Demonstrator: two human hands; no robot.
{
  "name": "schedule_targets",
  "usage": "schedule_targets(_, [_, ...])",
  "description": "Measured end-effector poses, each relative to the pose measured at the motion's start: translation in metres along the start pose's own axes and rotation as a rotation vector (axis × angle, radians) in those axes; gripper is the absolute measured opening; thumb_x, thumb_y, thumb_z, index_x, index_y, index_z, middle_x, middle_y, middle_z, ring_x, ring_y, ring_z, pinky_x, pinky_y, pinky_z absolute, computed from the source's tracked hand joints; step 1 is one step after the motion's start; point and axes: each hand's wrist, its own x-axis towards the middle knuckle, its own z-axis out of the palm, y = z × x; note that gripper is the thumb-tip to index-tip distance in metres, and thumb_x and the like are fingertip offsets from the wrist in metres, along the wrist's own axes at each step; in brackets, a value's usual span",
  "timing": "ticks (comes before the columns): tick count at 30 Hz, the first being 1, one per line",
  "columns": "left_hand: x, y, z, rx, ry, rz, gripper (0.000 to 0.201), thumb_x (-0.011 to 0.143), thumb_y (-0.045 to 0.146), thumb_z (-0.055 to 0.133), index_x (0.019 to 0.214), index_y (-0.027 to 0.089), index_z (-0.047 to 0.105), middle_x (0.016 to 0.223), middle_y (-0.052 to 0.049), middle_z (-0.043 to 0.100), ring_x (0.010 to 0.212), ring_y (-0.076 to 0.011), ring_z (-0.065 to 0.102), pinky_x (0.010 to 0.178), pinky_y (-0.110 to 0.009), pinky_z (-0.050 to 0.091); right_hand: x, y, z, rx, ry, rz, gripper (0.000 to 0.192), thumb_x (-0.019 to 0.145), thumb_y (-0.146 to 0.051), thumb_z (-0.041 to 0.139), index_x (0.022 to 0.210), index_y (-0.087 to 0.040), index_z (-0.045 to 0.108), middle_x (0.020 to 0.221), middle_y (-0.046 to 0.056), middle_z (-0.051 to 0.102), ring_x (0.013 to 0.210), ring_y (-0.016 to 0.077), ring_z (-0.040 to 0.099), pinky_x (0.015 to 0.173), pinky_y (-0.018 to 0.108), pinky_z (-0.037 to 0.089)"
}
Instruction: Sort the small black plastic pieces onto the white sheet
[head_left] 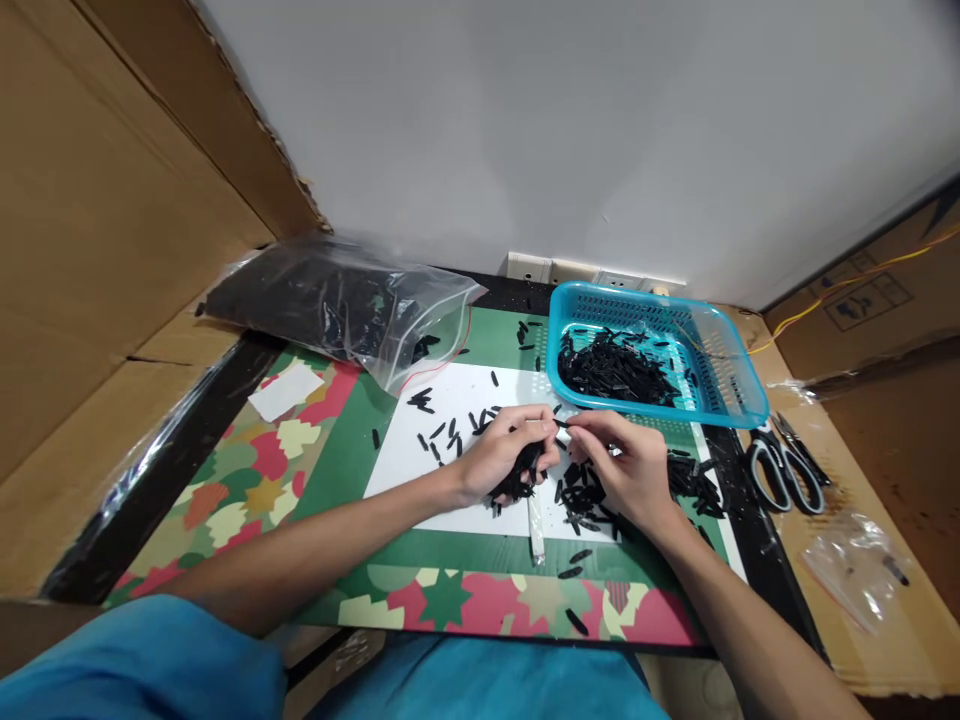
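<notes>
Two hands sorting small black pieces on a bench over a white sheet.

Left hand: closed around a bunch of black pieces, count not readable. Right hand: fingertips pinched on one black piece, long axis left to right, its left end meeting the left hand's fingers. Loose pieces: too many to count, pointing all ways. One blue basket, far right, partly filled. One plastic bag, far left. One pair of scissors, right.
</notes>
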Motion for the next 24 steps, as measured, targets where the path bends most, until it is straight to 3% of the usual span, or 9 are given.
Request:
schedule_targets(10, [-0.003,0.004,0.0,0.004,-0.039,-0.021,0.031,0.087,0.049,0.066,0.085,0.021,0.051,0.068,0.004,0.05,0.042,-0.0068,0.041,0.027,-0.013,0.028,0.004,0.013,0.007,0.111,-0.075,0.044,0.023,0.097,-0.042,0.065,0.097,-0.02,0.071,0.064,-0.001,0.066,0.05,0.0141,0.059,0.05,0.025,0.049])
schedule_targets(24, [-0.009,0.006,-0.007,0.069,-0.032,0.018,0.03,0.092,0.05,0.056,0.084,0.021,0.048,0.071,0.004,0.049,0.044,-0.0074,0.039,0.025,-0.013,0.028,0.009,0.01,0.014,0.176,-0.11,0.039,0.027,0.1,-0.041,0.059,0.1,-0.017,0.071,0.065,0.0,0.065,0.049,0.0112,0.055,0.048,0.021,0.046])
